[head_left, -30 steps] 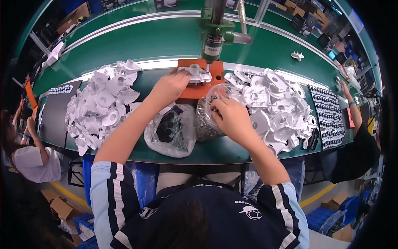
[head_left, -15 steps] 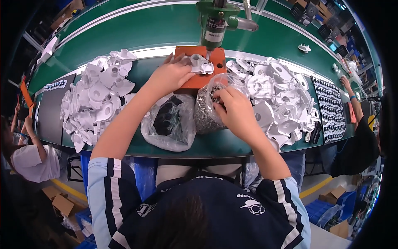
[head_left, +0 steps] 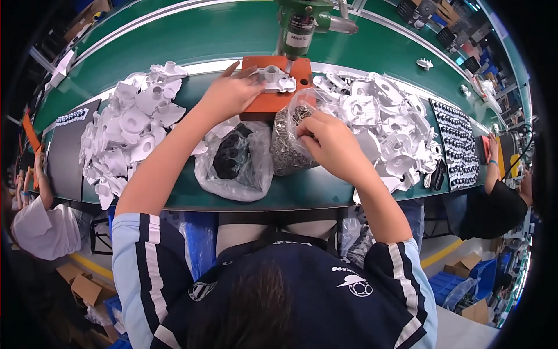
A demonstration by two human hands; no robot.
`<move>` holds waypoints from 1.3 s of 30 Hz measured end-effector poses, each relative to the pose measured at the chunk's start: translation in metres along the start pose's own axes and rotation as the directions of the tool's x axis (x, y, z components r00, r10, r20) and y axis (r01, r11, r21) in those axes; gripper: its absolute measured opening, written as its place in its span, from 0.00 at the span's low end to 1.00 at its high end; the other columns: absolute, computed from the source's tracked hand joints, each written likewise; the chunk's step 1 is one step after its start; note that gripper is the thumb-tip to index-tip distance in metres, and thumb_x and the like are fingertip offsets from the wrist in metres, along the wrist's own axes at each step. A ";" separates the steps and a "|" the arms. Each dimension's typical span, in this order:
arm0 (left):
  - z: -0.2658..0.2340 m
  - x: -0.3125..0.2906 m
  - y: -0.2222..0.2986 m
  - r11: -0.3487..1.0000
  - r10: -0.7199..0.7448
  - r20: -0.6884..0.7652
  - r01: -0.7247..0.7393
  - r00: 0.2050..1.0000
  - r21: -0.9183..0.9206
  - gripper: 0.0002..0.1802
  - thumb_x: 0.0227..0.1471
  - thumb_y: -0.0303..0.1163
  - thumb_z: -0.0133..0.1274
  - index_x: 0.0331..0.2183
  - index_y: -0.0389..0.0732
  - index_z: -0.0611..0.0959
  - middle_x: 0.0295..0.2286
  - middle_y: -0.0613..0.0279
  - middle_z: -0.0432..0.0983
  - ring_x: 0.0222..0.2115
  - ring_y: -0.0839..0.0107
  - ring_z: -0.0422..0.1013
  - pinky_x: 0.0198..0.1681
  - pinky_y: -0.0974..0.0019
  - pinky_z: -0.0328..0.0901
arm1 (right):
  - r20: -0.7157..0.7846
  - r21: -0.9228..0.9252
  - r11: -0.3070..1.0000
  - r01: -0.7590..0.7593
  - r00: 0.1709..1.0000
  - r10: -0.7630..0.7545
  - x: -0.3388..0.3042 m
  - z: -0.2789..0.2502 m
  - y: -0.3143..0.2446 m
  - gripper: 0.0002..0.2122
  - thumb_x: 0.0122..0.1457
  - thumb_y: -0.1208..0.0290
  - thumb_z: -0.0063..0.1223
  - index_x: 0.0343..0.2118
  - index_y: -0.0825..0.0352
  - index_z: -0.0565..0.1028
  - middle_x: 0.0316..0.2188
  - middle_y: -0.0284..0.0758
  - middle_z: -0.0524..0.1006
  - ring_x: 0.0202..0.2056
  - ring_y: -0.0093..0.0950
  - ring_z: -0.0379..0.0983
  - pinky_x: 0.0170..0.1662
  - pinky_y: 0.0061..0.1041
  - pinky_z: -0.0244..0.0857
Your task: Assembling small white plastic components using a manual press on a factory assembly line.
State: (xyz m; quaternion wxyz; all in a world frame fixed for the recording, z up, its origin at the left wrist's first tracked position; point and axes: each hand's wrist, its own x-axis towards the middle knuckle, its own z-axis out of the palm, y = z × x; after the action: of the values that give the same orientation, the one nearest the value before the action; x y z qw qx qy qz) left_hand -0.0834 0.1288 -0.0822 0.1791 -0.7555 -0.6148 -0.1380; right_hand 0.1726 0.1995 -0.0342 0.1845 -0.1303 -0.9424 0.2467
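A white plastic part [head_left: 273,80] lies on the orange block [head_left: 258,107], under the tip of a green press-like machine [head_left: 299,29]. My left hand [head_left: 232,93] grips the part's left end, its fingers reaching over the far side and the thumb on the near side. Close by, a clear bag of small metal screws or pins [head_left: 285,139] stands against the block's front. My right hand [head_left: 331,139] is at the bag's mouth with fingers pinched together. What lies between those fingertips is hidden. Left of the screws is a clear bag of black parts [head_left: 232,154].
Heaps of white plastic parts lie at left [head_left: 136,122] and right [head_left: 395,128]. A tray with rows of black-and-white pieces [head_left: 456,145] is at far right; a dark board [head_left: 67,151] is at far left. Other people sit on both sides. A green belt [head_left: 192,38] runs behind.
My right hand has drawn its fingers closer together at the screw bag's mouth. My left hand stays at the white part. The whole view has shifted slightly.
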 end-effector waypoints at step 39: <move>-0.043 -0.066 0.063 0.885 -0.385 0.389 0.454 0.837 -0.100 0.09 0.44 0.34 0.52 0.25 0.38 0.76 0.23 0.54 0.74 0.24 0.54 0.72 0.29 0.54 0.67 | 0.054 -0.126 0.990 -0.063 0.996 0.071 0.013 0.000 -0.003 0.05 0.47 0.75 0.51 0.27 0.69 0.72 0.27 0.40 0.72 0.28 0.40 0.71 0.32 0.33 0.65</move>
State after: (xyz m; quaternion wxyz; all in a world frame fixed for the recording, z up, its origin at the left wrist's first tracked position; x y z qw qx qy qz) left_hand -0.0343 0.0408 -0.0783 -0.0431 -0.6274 -0.7721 -0.0915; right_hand 0.1603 0.2009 -0.0290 0.1401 -0.1658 -0.9560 0.1973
